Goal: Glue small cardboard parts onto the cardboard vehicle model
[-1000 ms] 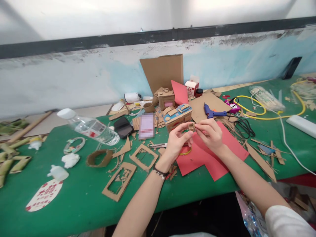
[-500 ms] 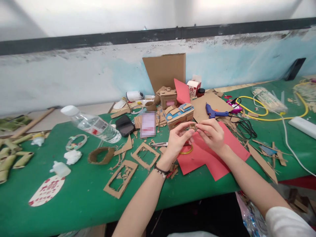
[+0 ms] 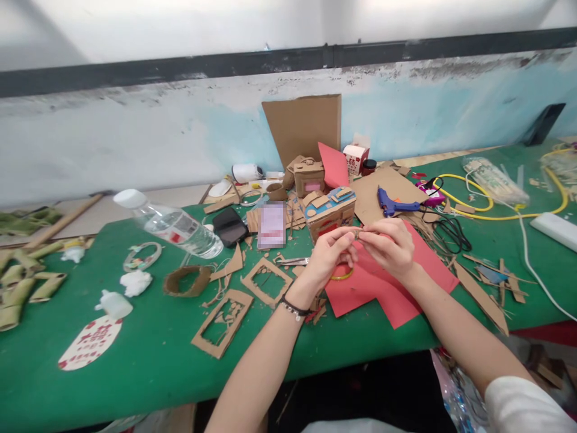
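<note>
My left hand (image 3: 331,255) and my right hand (image 3: 390,246) meet over the red paper (image 3: 392,300), fingertips pinched around a small brown cardboard piece (image 3: 356,234). Fingers cover most of that piece, so its shape is hard to make out. Just behind the hands stands a cardboard box with a blue top (image 3: 331,210). A yellow ring (image 3: 342,275) lies on the red paper beneath my left hand. The scissors (image 3: 293,261) rest to the left of my left wrist. Behind my right hand, a blue glue gun (image 3: 394,204) lies on a cardboard sheet (image 3: 367,192).
Cardboard frames (image 3: 222,325) and scraps spread over the green table (image 3: 148,385). A tilted water bottle (image 3: 180,228), a black case (image 3: 229,227) and a glue bottle (image 3: 116,305) are on the left. On the right are a yellow cable (image 3: 491,201), a white power strip (image 3: 556,231) and cardboard strips (image 3: 484,297).
My fingers have shifted around the small cardboard piece, which is now more covered. My right hand has turned slightly over it. The view has moved a little; the table items lie as before.
</note>
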`<state>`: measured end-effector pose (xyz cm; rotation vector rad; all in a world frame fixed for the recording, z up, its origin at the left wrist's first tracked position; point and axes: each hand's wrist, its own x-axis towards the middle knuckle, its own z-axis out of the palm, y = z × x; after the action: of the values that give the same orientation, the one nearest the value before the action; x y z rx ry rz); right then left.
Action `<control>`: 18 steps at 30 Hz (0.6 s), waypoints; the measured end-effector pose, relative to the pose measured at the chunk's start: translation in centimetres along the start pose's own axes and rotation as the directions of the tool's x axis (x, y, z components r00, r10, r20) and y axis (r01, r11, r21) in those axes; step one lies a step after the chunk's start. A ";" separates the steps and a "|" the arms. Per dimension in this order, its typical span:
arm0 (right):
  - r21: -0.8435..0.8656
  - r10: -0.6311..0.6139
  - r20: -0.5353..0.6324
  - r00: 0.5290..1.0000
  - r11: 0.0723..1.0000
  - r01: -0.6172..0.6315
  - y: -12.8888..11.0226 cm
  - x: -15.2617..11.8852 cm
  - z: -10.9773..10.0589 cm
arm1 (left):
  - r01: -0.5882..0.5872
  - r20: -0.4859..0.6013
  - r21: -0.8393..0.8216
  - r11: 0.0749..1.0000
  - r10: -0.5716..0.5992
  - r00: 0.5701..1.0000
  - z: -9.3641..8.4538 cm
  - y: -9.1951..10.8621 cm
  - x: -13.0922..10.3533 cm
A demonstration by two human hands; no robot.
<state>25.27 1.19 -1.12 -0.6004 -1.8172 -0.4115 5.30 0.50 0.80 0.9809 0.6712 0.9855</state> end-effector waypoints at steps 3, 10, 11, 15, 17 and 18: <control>-0.030 -0.031 0.007 0.999 0.999 0.031 0.0 0.1 -0.1 | 0.026 0.009 -0.027 0.999 -0.026 1.000 -0.1 0.1 -0.1; -0.047 -0.053 -0.013 0.999 0.998 0.052 -0.3 0.4 -0.1 | 0.050 0.053 -0.064 0.997 -0.047 0.997 -0.2 0.2 -0.2; -0.044 -0.052 -0.013 0.999 0.998 0.051 -0.3 0.4 -0.1 | 0.053 0.059 -0.067 0.996 -0.049 0.997 -0.3 0.2 -0.2; -0.022 -0.030 0.001 1.000 0.999 0.030 -0.5 0.5 -0.2 | 0.048 0.067 -0.064 0.997 -0.044 0.997 -0.5 0.3 -0.2; -0.016 -0.027 0.008 1.000 1.000 0.027 -0.5 0.5 -0.3 | 0.042 0.070 -0.058 0.997 -0.038 0.997 -0.6 0.3 -0.1; -0.014 -0.028 0.010 1.000 0.999 0.028 -0.5 0.4 -0.3 | 0.039 0.072 -0.056 0.998 -0.035 0.997 -0.6 0.3 -0.1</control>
<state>25.10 0.70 -0.59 -0.5881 -1.8355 -0.4416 4.64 0.70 0.86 0.9461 0.5967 0.9280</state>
